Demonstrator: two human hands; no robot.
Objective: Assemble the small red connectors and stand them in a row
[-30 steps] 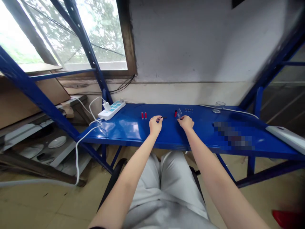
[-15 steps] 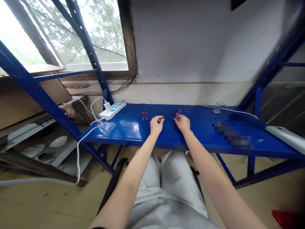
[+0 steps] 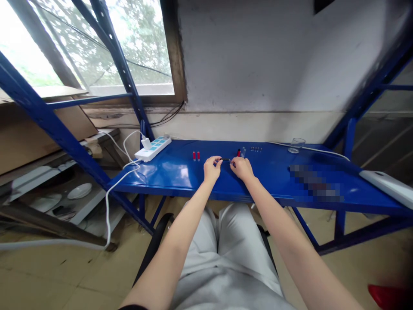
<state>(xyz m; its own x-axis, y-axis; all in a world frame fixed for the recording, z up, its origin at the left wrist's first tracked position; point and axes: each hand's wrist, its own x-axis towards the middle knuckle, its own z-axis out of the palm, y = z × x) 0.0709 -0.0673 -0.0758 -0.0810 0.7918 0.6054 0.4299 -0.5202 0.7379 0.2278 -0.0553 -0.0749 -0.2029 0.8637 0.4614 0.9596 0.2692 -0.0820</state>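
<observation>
On the blue metal table point(image 3: 180, 172) my left hand point(image 3: 212, 168) pinches a small thin black part point(image 3: 225, 159) by its left end. My right hand point(image 3: 241, 167) is closed beside it, its fingertips meeting the black part's right end; what they hold is too small to make out. Just behind my right hand stand a small red piece point(image 3: 238, 152) and a clear one point(image 3: 243, 151). Two small red pieces point(image 3: 196, 156) stand to the left of my left hand. A row of tiny dark bits point(image 3: 256, 149) lies further back.
A white power strip point(image 3: 152, 147) with a plugged-in charger and white cable lies at the table's back left. A clear glass point(image 3: 296, 145) stands at the back right, a white device point(image 3: 387, 183) at the right edge. Blue rack posts flank the table; shelves with dishes sit lower left.
My right hand has moved left from the red and clear pieces to meet the black part held by my left hand. My left hand has hardly moved.
</observation>
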